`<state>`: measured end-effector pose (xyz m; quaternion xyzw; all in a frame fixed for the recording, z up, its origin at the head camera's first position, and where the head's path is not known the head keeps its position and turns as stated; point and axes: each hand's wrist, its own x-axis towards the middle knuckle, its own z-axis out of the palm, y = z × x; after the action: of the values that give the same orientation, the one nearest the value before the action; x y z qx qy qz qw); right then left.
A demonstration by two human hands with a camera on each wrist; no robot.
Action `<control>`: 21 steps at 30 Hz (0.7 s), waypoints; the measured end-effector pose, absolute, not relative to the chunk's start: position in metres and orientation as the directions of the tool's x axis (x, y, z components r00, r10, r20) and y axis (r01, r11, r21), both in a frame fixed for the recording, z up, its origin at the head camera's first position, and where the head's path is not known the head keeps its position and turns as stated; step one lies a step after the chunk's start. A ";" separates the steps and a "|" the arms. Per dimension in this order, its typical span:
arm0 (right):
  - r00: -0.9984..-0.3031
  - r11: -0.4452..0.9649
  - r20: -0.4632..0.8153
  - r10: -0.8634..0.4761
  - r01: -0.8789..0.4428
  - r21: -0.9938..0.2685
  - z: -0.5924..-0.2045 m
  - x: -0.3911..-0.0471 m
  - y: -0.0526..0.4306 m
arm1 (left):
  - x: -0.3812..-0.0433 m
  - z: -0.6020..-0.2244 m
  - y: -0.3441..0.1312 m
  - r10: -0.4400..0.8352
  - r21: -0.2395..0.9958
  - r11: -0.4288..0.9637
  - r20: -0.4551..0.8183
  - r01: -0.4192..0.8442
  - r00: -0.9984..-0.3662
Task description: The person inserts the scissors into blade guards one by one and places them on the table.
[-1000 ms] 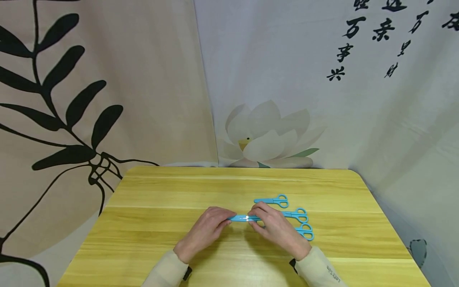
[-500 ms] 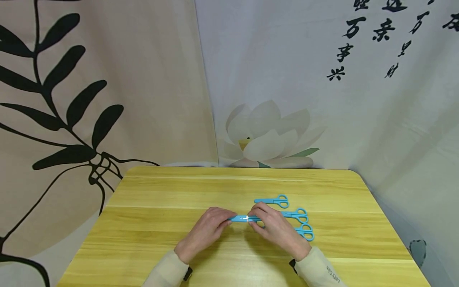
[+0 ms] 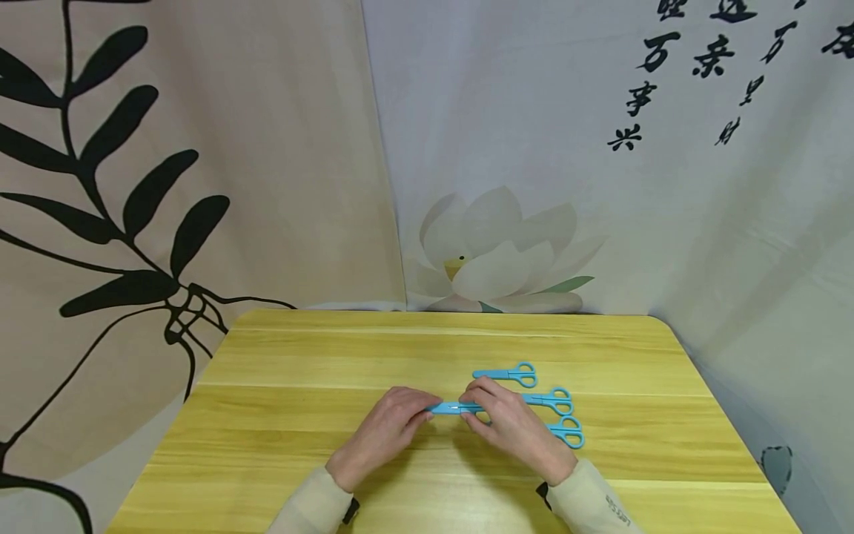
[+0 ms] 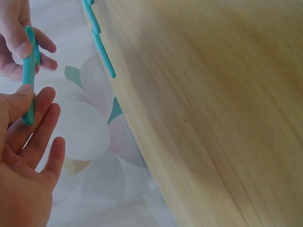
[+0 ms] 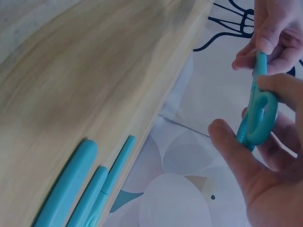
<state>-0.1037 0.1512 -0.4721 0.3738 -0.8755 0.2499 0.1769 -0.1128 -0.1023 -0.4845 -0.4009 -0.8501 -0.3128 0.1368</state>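
A pair of blue scissors [image 3: 451,408] is held level above the table between both hands, its blades inside a blue sheath. My left hand [image 3: 388,424] pinches the sheath's tip between thumb and fingers, clearest in the left wrist view, where the scissors [image 4: 29,75] slant down to that thumb. At the other end my right hand [image 3: 514,424] grips the handle. The right wrist view has the scissors' finger loop [image 5: 263,118] showing beside the right thumb. In the head view that hand hides most of the handle.
Three more blue scissors lie on the wooden table [image 3: 300,460]: the far pair [image 3: 497,374], the middle pair [image 3: 552,400] and the near pair [image 3: 567,432]. The right hand partly covers the middle and near pairs. A printed curtain [image 3: 293,185] hangs behind the table.
The shiny metal strip between sheath and handle in the earlier frames no longer shows; the sheath now meets the handle. Both hands have come slightly closer together.
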 end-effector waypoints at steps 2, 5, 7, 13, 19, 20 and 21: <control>-0.659 0.596 0.494 -0.567 -0.742 -0.307 -0.472 -0.104 0.151 | -0.113 -0.485 -0.103 0.596 0.421 0.481 0.487 0.769 -0.638; -0.658 0.592 0.495 -0.567 -0.744 -0.311 -0.472 -0.103 0.151 | -0.113 -0.486 -0.103 0.597 0.420 0.481 0.486 0.770 -0.638; -0.658 0.590 0.496 -0.567 -0.744 -0.312 -0.472 -0.104 0.151 | -0.113 -0.485 -0.103 0.598 0.421 0.485 0.480 0.767 -0.642; -0.661 0.593 0.493 -0.566 -0.742 -0.313 -0.473 -0.105 0.150 | -0.113 -0.485 -0.102 0.594 0.435 0.489 0.469 0.756 -0.654; -0.668 0.583 0.460 -0.585 -0.740 -0.335 -0.475 -0.108 0.152 | -0.113 -0.486 -0.100 0.593 0.475 0.505 0.416 0.721 -0.690; -0.670 0.581 0.450 -0.590 -0.739 -0.339 -0.476 -0.108 0.152 | -0.112 -0.486 -0.100 0.594 0.473 0.513 0.407 0.716 -0.694; -0.673 0.580 0.441 -0.594 -0.738 -0.345 -0.476 -0.109 0.153 | -0.112 -0.486 -0.099 0.594 0.469 0.522 0.400 0.713 -0.698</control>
<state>-0.1091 0.1531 -0.4761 0.3796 -0.8777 0.2568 0.1399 -0.1120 -0.0993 -0.4862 -0.3768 -0.8671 -0.3116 0.0954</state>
